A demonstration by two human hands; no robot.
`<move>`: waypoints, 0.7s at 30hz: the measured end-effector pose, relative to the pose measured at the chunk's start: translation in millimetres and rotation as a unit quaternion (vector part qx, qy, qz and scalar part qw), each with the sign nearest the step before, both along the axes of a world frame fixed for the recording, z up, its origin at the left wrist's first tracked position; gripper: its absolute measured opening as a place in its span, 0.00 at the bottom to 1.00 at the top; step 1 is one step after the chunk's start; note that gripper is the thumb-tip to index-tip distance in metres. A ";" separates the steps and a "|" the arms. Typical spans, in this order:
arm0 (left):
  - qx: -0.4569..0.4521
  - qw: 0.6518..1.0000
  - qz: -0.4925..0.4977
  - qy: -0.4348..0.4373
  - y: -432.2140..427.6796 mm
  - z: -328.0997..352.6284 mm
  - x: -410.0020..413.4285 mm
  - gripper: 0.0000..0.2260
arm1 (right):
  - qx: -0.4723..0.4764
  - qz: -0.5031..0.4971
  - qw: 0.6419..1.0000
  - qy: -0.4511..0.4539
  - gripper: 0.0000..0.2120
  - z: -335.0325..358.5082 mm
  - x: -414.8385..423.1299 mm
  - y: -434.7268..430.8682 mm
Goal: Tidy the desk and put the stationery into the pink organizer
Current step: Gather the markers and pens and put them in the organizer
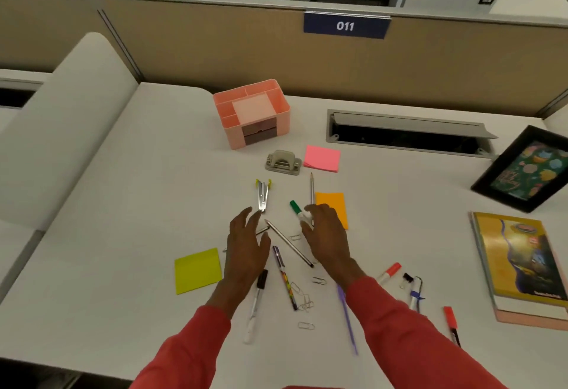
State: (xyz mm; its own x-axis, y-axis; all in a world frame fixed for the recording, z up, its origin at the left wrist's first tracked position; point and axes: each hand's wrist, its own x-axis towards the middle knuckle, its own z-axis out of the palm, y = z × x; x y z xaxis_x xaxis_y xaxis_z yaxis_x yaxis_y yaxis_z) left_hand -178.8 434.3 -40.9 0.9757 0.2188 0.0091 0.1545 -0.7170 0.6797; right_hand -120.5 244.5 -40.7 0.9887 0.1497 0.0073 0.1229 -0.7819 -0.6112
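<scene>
- Hovering over the scatter at the middle of the desk (147, 173), your left hand (246, 247) is spread, fingers apart, empty, with a short pen poking out from under it.
- Your right hand (325, 235) is loosely open too, its fingertips close to the green marker (295, 208); I can't tell whether they touch it yet.
- Between the two hands lies the silver pencil (289, 242), slanted from 11 to 5 o'clock, with the patterned pen (284, 276) just below it.
- The pink organizer (252, 112) stands at 12 o'clock from your hands, well apart, its top compartments open and seemingly holding only a pad.
- By my reading, this is the gathering step at its very start: nothing is gripped, and pens, markers, paper clips and sticky notes all lie loose.
- Next move calls for closing one hand on a long item, the green marker or silver pencil being nearest, then carrying it up to 12 o'clock and dropping it upright into a tall slot.
- Watch the staple remover (263, 195) at 1 o'clock of your left hand; its metal jaws point toward your fingers.
</scene>
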 end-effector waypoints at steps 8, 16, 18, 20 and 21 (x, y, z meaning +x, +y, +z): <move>0.008 1.000 0.023 -0.001 47.6 -13.2 25.6 0.23 | -0.137 0.022 0.990 0.009 0.20 -12.7 40.2 48.3; 0.031 0.997 0.052 0.038 58.0 -32.9 34.9 0.23 | 0.176 -0.060 0.976 -0.110 0.12 86.7 113.3 110.2; 0.024 0.997 0.060 0.044 53.3 -34.1 33.3 0.23 | 0.239 -0.057 0.955 -0.163 0.10 114.4 142.2 134.8; 0.014 0.996 0.066 0.053 49.9 -35.6 33.3 0.24 | 0.262 -0.050 0.940 -0.215 0.09 131.1 172.0 160.0; 0.013 0.996 0.066 0.054 49.1 -36.3 33.5 0.24 | 0.264 -0.045 0.935 -0.230 0.08 134.7 186.6 171.5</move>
State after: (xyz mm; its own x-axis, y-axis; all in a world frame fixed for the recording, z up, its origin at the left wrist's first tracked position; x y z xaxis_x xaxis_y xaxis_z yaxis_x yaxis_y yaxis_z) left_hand -145.3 483.4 -77.2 0.9341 0.3460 -0.0882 0.3202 -0.7023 0.6358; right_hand 66.1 416.0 94.0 0.8707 -0.0789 0.4854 0.4167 -0.4056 -0.8135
